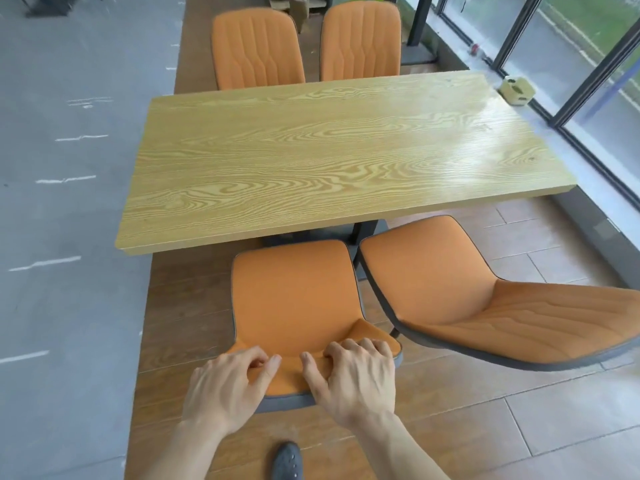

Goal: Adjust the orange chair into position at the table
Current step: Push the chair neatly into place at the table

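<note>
Both hands [291,386] grip orange chair [294,299] backrest; seat faces table [311,161].

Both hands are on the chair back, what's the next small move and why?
Probably push it straight forward a little. Both hands, left and right, grip the chair back top, and the seat's front edge sits just at the table edge, not tucked under, with the neighbour chair close on the right.

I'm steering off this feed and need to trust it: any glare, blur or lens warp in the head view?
Head view: window glare whitens the right end of the table, though its grain stays readable. Wide-angle warp bows the edges and stretches the neighbouring chair. The top corners are smeared. Left hand and right hand on the orange chair backrest are sharp.
</note>
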